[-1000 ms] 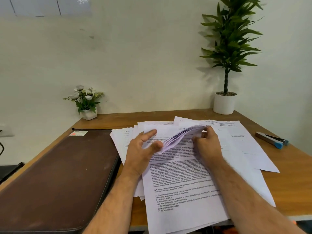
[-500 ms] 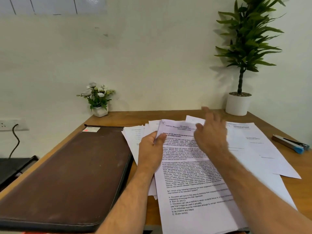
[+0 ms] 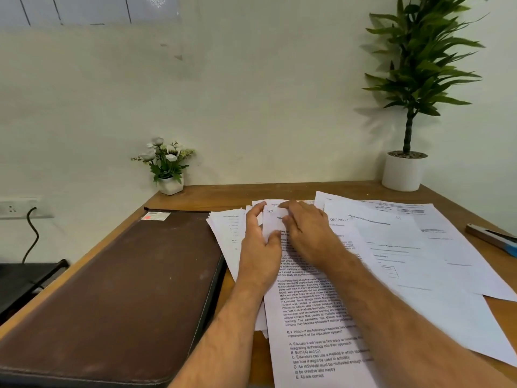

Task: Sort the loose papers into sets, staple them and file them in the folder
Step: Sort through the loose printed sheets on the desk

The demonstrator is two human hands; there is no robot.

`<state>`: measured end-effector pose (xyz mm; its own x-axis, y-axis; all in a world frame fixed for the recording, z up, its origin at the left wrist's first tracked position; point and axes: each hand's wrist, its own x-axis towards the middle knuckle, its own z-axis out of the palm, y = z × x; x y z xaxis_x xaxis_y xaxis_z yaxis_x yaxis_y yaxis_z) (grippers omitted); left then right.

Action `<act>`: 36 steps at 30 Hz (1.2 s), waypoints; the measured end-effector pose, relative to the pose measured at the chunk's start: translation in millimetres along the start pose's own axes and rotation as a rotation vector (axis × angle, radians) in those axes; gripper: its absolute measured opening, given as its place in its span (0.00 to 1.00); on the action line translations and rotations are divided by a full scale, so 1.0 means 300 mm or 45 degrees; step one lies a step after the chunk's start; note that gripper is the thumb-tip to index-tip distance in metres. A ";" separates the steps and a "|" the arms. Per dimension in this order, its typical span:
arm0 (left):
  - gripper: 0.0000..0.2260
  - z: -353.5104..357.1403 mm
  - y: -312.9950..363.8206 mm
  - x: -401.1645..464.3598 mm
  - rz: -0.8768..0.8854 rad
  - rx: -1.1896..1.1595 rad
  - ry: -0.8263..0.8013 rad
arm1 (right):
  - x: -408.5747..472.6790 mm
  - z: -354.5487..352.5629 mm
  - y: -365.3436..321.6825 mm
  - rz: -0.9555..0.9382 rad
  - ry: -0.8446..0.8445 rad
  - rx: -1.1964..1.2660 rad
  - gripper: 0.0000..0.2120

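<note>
Both hands sit on the loose papers (image 3: pixel 316 317) spread over the wooden desk (image 3: pixel 218 193). The left hand (image 3: pixel 258 249) curls at the near sheet's upper left corner, thumb on top, pinching its edge. The right hand (image 3: pixel 306 233) lies flat beside it, fingers spread and pressing the page. Left of the hands lies the closed brown folder (image 3: pixel 117 298); far to their right, the stapler (image 3: pixel 495 238) rests at the desk's edge

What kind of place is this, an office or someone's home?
Probably a small office or study desk. Printed papers lie spread over a wooden desk, a brown folder is beside them, a stapler lies at the right, and potted plants stand by the wall.
</note>
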<state>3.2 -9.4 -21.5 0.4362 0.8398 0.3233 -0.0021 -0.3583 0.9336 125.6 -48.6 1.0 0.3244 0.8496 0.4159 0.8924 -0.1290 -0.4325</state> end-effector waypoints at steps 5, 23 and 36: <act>0.31 0.000 -0.027 0.019 -0.097 -0.017 -0.018 | -0.023 0.026 0.040 0.040 -0.031 0.137 0.18; 0.22 -0.029 -0.044 0.204 -0.438 0.546 0.188 | -0.061 -0.006 0.089 -0.028 0.135 0.251 0.04; 0.04 0.011 -0.035 0.194 -0.102 0.493 -0.063 | -0.041 0.003 0.110 -0.270 0.424 0.184 0.06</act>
<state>31.5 42.0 -13.1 0.4638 0.8541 0.2352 0.3693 -0.4277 0.8250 150.7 -62.9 -19.2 0.2433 0.6347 0.7335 0.9048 0.1239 -0.4074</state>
